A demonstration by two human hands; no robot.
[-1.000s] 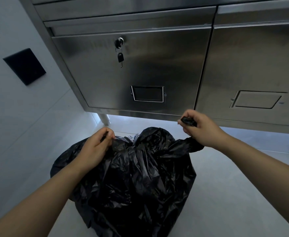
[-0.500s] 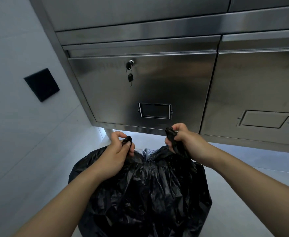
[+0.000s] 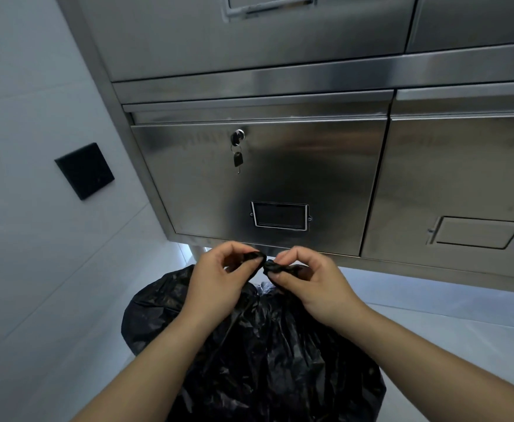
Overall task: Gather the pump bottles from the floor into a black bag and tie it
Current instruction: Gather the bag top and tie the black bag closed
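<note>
At the centre of the frame, the fingertips (image 3: 243, 267) of my left hand (image 3: 219, 281) pinch one twisted ear (image 3: 254, 256) of the black bag (image 3: 265, 354), thumb against forefinger, with the other fingers curled behind. My right hand (image 3: 307, 284) mirrors it, pinching the other ear (image 3: 275, 267). The two ears sit just beside each other, and I can't tell whether they are crossed yet.

The film feels like thin, soft, slick plastic to me. It should twist and knot easily, but I judge it would stretch or tear if yanked. These rolled ears are the place to hold it, close to the tips, and I would pull sideways rather than up.

The bag bulges below my wrists at lower centre, resting on the pale floor (image 3: 432, 330). I take it the pump bottles are inside, hidden and probably giving it some weight. Behind it the stainless steel cabinet (image 3: 325, 178) fills the upper frame.
</note>
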